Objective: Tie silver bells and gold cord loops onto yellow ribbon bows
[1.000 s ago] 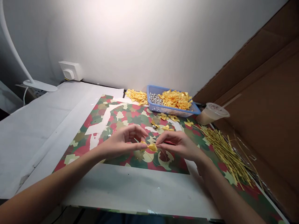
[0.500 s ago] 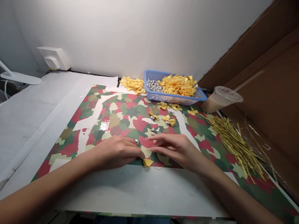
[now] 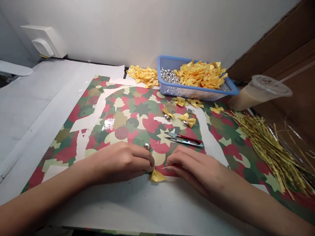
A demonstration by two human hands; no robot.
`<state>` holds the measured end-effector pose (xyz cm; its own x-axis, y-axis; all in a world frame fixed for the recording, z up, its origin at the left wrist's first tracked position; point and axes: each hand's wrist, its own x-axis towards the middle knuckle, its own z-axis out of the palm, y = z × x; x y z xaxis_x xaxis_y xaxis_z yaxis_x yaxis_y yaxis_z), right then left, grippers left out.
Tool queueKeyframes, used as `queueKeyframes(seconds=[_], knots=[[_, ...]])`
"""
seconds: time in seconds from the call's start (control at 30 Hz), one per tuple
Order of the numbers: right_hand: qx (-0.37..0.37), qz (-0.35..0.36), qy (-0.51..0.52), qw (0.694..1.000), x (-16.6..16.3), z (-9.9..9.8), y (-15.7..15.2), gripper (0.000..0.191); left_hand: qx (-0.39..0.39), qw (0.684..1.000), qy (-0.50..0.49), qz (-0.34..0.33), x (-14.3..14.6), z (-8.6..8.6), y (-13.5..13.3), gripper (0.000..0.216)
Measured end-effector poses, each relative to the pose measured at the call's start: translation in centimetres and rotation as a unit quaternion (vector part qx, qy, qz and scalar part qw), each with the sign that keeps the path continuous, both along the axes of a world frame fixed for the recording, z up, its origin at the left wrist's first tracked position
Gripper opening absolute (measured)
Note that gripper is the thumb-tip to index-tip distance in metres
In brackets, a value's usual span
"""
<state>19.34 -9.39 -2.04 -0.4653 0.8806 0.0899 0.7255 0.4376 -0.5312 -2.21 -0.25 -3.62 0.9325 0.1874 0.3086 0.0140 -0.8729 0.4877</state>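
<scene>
My left hand (image 3: 123,160) is closed, its thumb and fingertips pinching a yellow ribbon bow (image 3: 157,176) with a loop hanging below them. Just beyond these fingers a silver jingle bell (image 3: 147,146) shows; whether it is attached to the bow I cannot tell. My right hand (image 3: 197,167) is pinched to the right of the bow, on the end of a thin pale cord (image 3: 164,168). Thread snips (image 3: 188,140) with red and grey-green handles lie just past my right knuckles, blades pointing left.
A blue basket (image 3: 197,93) at the back holds bells and yellow bows. More bows (image 3: 144,76) are heaped left of it. Several bows, two with bells (image 3: 185,123), lie in front. Gold cords (image 3: 273,154) and a lidded drink cup (image 3: 261,91) are at the right.
The view has moved closer and tilted down. My right hand has drawn down toward the bow, and the thread snips now show on the mat beyond it.
</scene>
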Motion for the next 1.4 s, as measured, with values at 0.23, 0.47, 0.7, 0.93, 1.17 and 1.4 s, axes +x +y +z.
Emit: queueKeyframes(seconds=[0.23,0.47,0.7,0.93,1.17,1.4], knots=[[0.072,0.028,-0.055,0.995,-0.83,-0.44,0.41,0.025,-0.056,0.998,0.016,-0.005,0.14,-0.12,0.05,0.022],[0.117,0.061,-0.089,0.987,-0.72,-0.31,0.57,0.025,-0.068,0.997,0.022,-0.009,0.16,-0.06,0.13,0.022],[0.114,0.082,-0.096,0.985,-0.89,-0.04,0.59,0.024,-0.069,0.997,0.026,-0.01,0.19,-0.06,0.14,0.024],[0.145,0.094,-0.112,0.978,-0.84,-0.12,0.7,0.024,-0.064,0.998,0.017,-0.015,0.26,-0.13,0.2,0.023],[0.155,0.101,-0.13,0.974,-0.89,0.18,0.79,0.028,-0.065,0.997,0.028,-0.013,0.26,-0.1,0.2,0.024],[0.173,0.102,-0.144,0.969,-1.12,-0.03,0.72,0.027,-0.06,0.998,0.034,-0.01,0.21,-0.05,0.19,0.025]])
